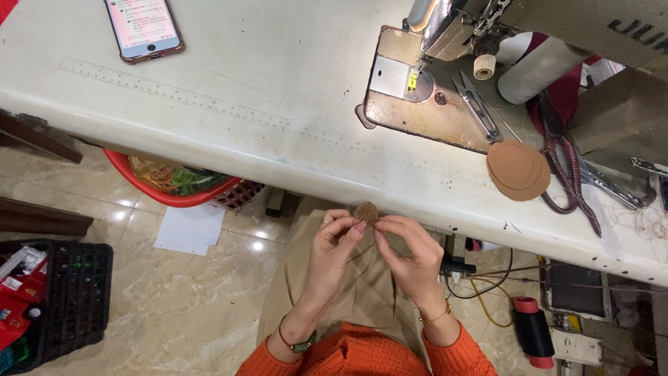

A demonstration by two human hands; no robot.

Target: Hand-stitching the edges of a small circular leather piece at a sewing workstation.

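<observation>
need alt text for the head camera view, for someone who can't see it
Seen from above, a person's left hand and right hand together pinch a small round brown piece at the edge of a white sewing table. On the table are a sewing machine, a phone, scissors and tan fabric circles.

A seated worker in an orange ribbed-knit sweater and khaki trousers wears a green-strapped wristwatch at seven o'clock below the left hand (pixel 332 244), with a thin gold bracelet circling the wrist at five o'clock below the right hand (pixel 410 254).
</observation>
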